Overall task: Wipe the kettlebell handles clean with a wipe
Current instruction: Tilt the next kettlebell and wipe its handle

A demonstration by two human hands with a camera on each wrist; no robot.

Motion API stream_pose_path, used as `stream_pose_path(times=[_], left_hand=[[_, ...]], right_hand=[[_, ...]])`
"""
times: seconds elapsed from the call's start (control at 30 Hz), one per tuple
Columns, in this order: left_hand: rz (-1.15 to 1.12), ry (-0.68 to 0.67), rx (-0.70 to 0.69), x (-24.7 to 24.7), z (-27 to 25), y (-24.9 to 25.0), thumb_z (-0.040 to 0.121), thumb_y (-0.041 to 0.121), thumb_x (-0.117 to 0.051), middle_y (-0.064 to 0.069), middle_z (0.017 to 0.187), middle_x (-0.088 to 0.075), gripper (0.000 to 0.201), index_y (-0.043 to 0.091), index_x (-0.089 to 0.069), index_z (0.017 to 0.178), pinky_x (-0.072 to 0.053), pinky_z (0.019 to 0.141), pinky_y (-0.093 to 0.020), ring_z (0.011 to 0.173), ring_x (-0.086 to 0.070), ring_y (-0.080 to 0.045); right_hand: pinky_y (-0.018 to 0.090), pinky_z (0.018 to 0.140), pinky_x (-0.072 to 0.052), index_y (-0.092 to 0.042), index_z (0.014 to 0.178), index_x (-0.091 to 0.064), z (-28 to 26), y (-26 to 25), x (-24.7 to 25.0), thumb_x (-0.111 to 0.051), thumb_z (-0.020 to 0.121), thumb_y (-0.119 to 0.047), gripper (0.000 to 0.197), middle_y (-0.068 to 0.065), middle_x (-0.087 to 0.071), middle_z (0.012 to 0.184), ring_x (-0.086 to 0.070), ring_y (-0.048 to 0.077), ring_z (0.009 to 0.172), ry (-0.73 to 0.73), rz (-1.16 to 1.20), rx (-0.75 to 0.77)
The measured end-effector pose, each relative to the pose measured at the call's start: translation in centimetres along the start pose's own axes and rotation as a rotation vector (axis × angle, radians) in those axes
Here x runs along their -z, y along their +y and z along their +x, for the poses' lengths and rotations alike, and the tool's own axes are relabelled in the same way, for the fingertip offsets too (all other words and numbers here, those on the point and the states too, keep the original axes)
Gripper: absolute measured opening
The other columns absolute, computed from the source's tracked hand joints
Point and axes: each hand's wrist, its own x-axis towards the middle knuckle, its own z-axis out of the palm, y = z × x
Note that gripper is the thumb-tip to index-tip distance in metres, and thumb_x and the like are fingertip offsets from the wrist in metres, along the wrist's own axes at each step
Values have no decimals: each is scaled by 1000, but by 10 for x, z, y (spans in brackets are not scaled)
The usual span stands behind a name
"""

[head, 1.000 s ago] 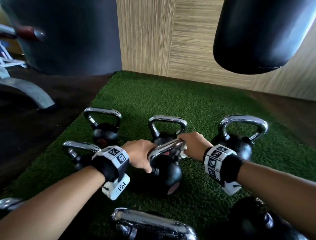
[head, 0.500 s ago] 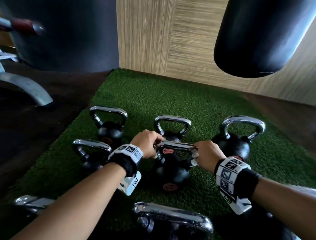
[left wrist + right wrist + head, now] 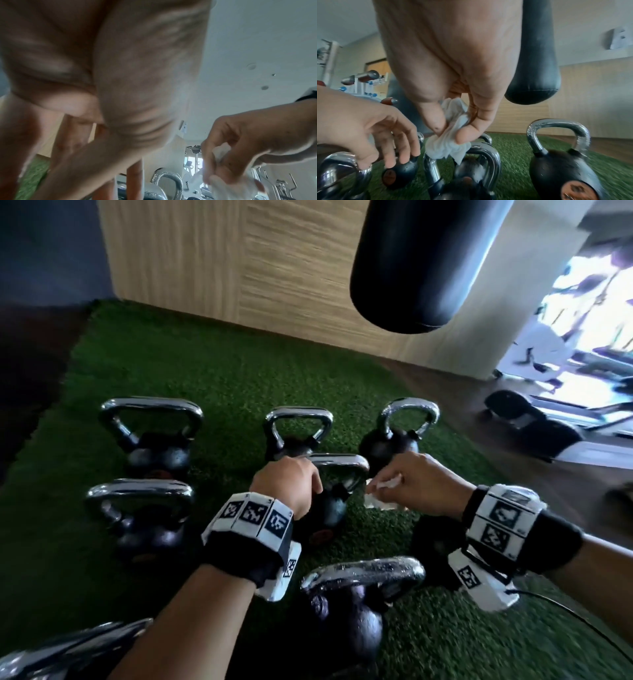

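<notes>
Several black kettlebells with chrome handles stand on a green turf mat laid against a wood-panelled wall, under a hanging black punching bag. The right hand pinches a crumpled white wipe between thumb and fingers, just right of the chrome handle of the middle kettlebell and apart from it in the head view. The left hand hovers over the left end of that handle with its fingers loosely spread and pointing down, holding nothing in the right wrist view. Another kettlebell stands just beyond the right hand, and a nearer one lies between the forearms.
</notes>
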Motion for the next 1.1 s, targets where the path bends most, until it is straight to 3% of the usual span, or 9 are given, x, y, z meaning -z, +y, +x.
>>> stream_pose_path(times=[0.2,0.33,0.47,0.57,0.67,0.73,0.8,0.87,1.1], left_hand=[[-73,-231,-118,-25,-4,-20,89,-8,-51,4,101,-70,50,31,-73,112,-35,39,-6,79,-60,-9],[-22,-349,-96,-55,-21,-46,90,-4,-56,10,98,-66,51,35,-70,120,-40,55,-8,83,-59,-5],[-113,-473,-129,-99,-35,-66,75,5,-81,13,110,-74,63,38,-63,126,-56,85,-22,97,-69,-6],[-337,-433,21,-130,-47,-71,51,39,-101,21,110,-73,75,44,-66,117,-54,93,-21,105,-67,3],[-401,-377,133,-158,-53,-62,44,78,-88,30,91,-71,63,44,-71,93,-50,86,-21,86,-64,13],[-428,-295,165,-168,-58,-56,49,87,-80,37,95,-65,63,51,-68,100,-47,98,-23,94,-58,13],[-455,-221,173,-174,-63,-55,51,89,-76,44,129,-49,83,67,-50,127,-33,114,-23,124,-45,10],[-537,-170,186,-181,-69,-53,56,87,-76,28,151,-41,105,53,-38,148,-25,123,-33,141,-38,-2],[-785,-30,191,-187,-89,-24,78,61,-73,32,147,-46,69,54,-48,142,-23,113,-19,138,-38,11]], right_hand=[[26,72,-58,-29,86,-82,-66,-16,3,-82,79,-35,9,-13,-76,82,-71,3,76,-83,117,-155],[9,60,-45,-46,74,-78,-92,-12,-7,-73,86,-47,13,-21,-73,76,-64,-10,68,-49,220,-104],[19,71,-49,-38,93,-80,-95,3,-22,-71,91,-31,12,-7,-68,84,-63,0,77,76,185,0],[7,67,-42,-39,106,-77,-98,16,-25,-76,86,-21,27,-18,-68,87,-62,-5,78,152,216,142],[4,66,-41,-39,121,-70,-106,24,-31,-78,81,-19,46,-32,-66,80,-61,-12,73,170,292,227],[7,67,-46,-37,122,-68,-109,27,-35,-79,79,-20,48,-24,-70,83,-64,-6,75,175,314,231],[5,67,-45,-32,113,-72,-111,29,-41,-78,79,-18,37,-18,-72,87,-63,-5,77,204,334,232],[5,69,-44,-27,101,-77,-112,26,-44,-74,80,-12,26,-15,-72,89,-63,-4,78,250,325,297],[27,84,-52,-14,97,-80,-110,14,-57,-62,84,2,28,1,-59,99,-63,19,88,238,229,408]])
